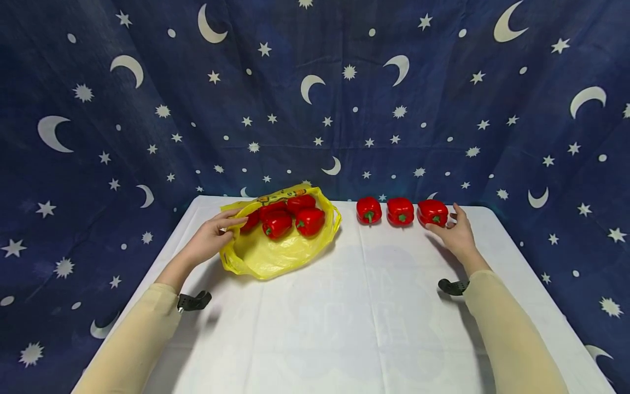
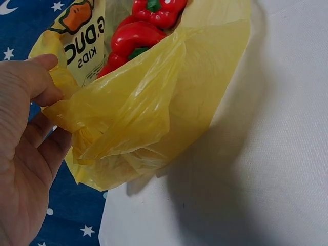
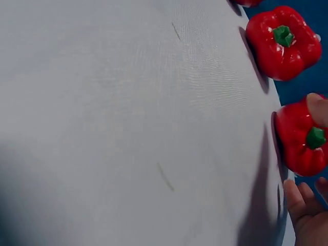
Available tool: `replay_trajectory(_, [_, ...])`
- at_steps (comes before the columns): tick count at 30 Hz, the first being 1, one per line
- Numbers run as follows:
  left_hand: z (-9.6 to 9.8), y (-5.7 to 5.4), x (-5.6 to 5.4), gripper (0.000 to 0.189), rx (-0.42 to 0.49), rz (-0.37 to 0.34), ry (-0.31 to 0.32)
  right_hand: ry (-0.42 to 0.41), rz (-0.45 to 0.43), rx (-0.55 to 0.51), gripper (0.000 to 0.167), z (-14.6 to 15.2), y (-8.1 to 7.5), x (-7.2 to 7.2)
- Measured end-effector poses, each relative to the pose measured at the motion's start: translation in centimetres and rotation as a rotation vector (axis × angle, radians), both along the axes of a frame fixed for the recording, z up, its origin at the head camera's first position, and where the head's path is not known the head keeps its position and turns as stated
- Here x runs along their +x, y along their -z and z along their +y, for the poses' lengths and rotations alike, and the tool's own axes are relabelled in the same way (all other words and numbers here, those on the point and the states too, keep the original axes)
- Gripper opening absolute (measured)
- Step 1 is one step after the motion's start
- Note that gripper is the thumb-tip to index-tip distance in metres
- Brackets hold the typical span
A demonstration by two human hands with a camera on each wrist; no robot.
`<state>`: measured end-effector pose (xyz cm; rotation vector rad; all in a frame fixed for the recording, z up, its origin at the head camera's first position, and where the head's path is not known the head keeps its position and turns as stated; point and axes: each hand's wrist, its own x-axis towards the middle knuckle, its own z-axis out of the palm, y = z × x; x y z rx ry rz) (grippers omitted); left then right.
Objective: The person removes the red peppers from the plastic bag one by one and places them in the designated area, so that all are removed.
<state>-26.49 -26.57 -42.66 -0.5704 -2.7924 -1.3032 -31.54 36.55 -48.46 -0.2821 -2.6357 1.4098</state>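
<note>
A yellow plastic bag lies on its side at the left, its mouth held wide. Several red bell peppers with green stems sit inside it. My left hand pinches the rim of the bag; in the left wrist view the crumpled yellow film passes between thumb and fingers. At the back right, my right hand is around a red bell pepper. The thumb lies over its front in the right wrist view, while the other fingers are spread beside it, apart from its skin.
Two more red bell peppers stand in a row left of the right hand, along the back edge of the white-covered table. Behind hangs a dark blue curtain with moons and stars. Black straps sit at both wrists.
</note>
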Motion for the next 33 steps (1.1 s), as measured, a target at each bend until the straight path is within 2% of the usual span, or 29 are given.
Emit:
replay_trajectory(7, [0.0, 0.0, 0.0, 0.045, 0.001, -0.011, -0.005, 0.061, 0.047, 0.036, 0.098, -0.2, -1.2, 1.1])
replay_trajectory(14, [0.2, 0.0, -0.1, 0.044, 0.006, -0.017, -0.013, 0.040, 0.196, 0.041, 0.086, -1.9, -2.9, 1.9])
replay_trajectory(20, [0.1, 0.0, -0.1, 0.045, -0.001, -0.014, -0.008, -0.057, 0.288, 0.025, 0.080, -4.8, -4.4, 2.3])
replay_trajectory(27, [0.1, 0.0, 0.1, 0.046, -0.010, 0.011, 0.000, -0.227, 0.389, -0.013, 0.077, -9.1, -5.7, 2.8])
replay_trajectory(33, [0.0, 0.1, 0.1, 0.046, -0.009, 0.009, -0.003, -0.347, 0.400, -0.059, 0.077, -12.4, -6.2, 3.0])
